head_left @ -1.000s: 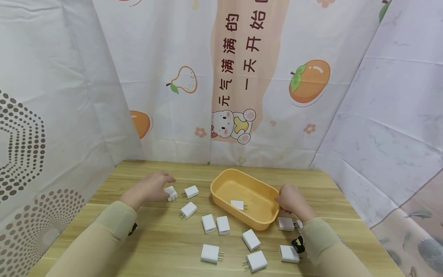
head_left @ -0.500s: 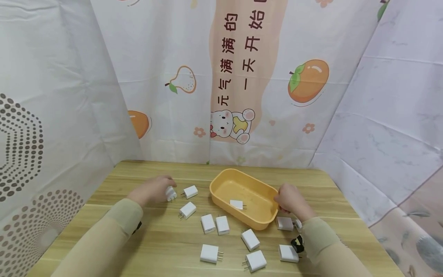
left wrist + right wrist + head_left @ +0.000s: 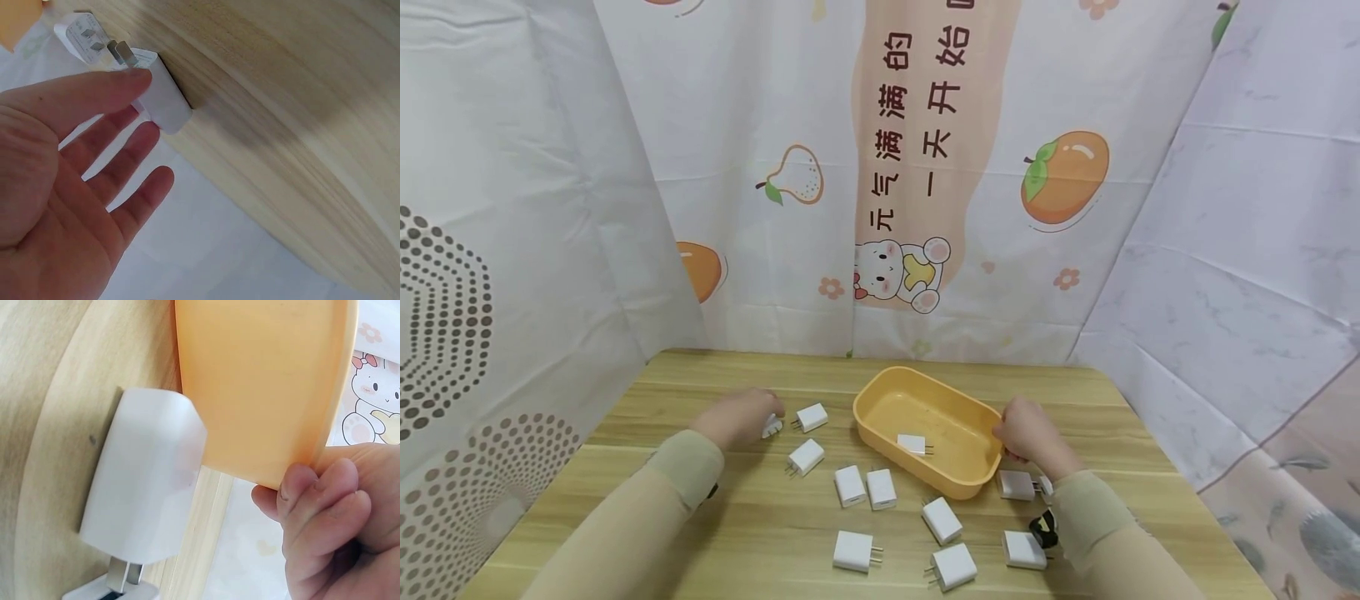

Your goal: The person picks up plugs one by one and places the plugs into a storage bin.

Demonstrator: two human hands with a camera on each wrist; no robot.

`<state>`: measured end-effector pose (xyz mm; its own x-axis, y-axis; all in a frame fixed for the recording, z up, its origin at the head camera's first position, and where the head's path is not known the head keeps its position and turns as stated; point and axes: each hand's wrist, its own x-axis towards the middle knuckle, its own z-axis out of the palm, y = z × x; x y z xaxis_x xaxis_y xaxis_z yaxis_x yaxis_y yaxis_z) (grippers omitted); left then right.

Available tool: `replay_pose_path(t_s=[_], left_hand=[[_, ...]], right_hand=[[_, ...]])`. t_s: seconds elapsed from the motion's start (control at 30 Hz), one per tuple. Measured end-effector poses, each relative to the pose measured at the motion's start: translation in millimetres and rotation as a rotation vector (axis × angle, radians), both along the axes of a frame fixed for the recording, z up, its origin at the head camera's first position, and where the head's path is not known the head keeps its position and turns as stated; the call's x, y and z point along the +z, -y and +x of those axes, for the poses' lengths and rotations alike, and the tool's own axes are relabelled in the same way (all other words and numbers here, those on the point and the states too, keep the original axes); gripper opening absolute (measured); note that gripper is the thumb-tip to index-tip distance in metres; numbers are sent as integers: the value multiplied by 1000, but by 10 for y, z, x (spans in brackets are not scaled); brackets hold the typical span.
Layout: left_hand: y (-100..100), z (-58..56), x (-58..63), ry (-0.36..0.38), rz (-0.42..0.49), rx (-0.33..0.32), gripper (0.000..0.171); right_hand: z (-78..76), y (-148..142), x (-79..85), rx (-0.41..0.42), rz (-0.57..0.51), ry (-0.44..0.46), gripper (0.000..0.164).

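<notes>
My left hand (image 3: 743, 417) is at the left part of the table, at a white plug-in charger (image 3: 165, 100) with two flat prongs. Thumb and index finger pinch this charger in the left wrist view; the other fingers are spread. Just beyond it lies another white charger (image 3: 84, 37), apart from the hand. My right hand (image 3: 1032, 433) grips the right end of a yellow plastic bin (image 3: 262, 375), fingers curled at its rim. One white charger (image 3: 912, 444) lies inside the bin. Beside the bin, below the right hand, a white charger (image 3: 147, 475) rests on the table.
Several more white chargers lie scattered on the wooden table (image 3: 737, 533), among them one charger (image 3: 853, 551) near the front and a pair side by side, including this charger (image 3: 882, 489). A printed cloth (image 3: 760, 250) hangs behind the table, with cloths at both sides.
My left hand has moved slightly right and toward me, closing its fingers over the leftmost charger, which is now more covered. The right hand and the bin have stayed in place.
</notes>
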<state>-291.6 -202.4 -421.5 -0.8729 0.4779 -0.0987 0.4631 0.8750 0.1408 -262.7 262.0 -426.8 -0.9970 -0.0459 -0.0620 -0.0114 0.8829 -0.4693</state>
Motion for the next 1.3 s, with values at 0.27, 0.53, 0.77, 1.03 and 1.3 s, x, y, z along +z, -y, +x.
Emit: replay_pose_path(t_s=[0.27, 0.53, 0.77, 1.03, 1.3], left_hand=[[-29, -67, -62, -78, 6, -37, 28], [-36, -111, -74, -86, 10, -28, 24], [-52, -129, -114, -130, -3, -37, 22], [-39, -183, -217, -117, -1, -2, 21], [-22, -193, -231, -95, 13, 3, 25]], right_hand=[[12, -8, 6, 0, -4, 9, 31], [9, 1, 30, 0, 1, -7, 30], [19, 10, 43, 3, 32, -31, 31], [26, 12, 40, 7, 53, -67, 32], [20, 14, 24, 6, 48, -58, 32]])
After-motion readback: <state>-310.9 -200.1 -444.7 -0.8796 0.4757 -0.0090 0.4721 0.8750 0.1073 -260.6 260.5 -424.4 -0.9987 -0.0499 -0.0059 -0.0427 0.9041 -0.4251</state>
